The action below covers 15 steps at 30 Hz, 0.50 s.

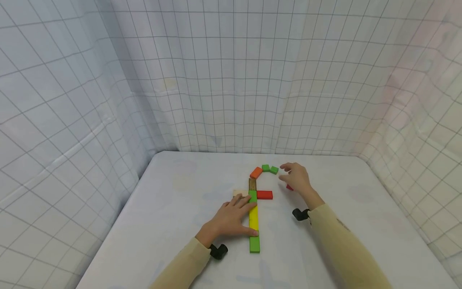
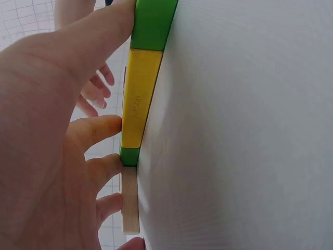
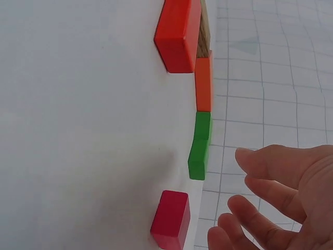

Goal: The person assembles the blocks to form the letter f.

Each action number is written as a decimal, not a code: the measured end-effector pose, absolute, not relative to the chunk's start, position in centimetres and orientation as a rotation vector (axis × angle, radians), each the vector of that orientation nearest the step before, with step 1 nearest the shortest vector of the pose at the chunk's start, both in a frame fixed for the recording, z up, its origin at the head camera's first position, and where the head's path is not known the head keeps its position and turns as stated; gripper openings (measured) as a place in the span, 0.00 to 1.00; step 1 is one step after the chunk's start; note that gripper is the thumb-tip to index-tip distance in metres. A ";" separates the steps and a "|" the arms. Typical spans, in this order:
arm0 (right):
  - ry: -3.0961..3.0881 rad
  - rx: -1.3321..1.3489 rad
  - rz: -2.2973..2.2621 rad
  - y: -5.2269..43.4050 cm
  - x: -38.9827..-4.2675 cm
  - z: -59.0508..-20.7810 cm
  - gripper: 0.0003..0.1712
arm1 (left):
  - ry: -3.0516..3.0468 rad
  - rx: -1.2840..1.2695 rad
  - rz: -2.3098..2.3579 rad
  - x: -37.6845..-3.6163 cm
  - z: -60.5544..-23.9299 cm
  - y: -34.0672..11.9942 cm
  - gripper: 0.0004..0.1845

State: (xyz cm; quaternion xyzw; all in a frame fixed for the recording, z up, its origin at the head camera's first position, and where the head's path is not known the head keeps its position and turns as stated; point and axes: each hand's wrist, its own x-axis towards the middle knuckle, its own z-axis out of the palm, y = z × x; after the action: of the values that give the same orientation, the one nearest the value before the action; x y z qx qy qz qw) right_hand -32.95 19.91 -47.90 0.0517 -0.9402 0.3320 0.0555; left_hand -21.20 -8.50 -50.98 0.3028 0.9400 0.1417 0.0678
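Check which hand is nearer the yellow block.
Left. The left hand rests against the yellow block, fingers along its side. The right hand is apart from it, farther back by the small green blocks, touching nothing.

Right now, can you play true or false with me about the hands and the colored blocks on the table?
1. The left hand rests against the line of blocks, touching the yellow block. True.
2. The right hand squeezes a green block in its grip. False: its fingers are relaxed and hold nothing, near the two small green blocks.
3. The yellow block sits between two green blocks in the line. True.
4. The orange block is stacked on top of the yellow one. False: it lies flat on the table, at the far end of the line.
5. A dark red block lies near the right hand. True.
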 end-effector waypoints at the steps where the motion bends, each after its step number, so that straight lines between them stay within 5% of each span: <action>1: -2.854 0.145 1.012 20.1 -32.8 -48.0 0.23 | 2.831 0.913 0.425 -21.2 -51.0 -8.5 0.53; 15: -2.813 0.078 1.086 22.2 -30.8 -48.7 0.22 | 2.827 0.905 0.418 -21.1 -50.9 -8.5 0.53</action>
State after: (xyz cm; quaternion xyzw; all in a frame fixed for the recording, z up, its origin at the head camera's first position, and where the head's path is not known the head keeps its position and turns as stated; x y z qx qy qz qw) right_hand -30.82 22.22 -48.69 0.0257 -0.9308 0.3592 0.0626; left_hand -21.14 -8.48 -50.93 0.3013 0.9406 0.1392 0.0719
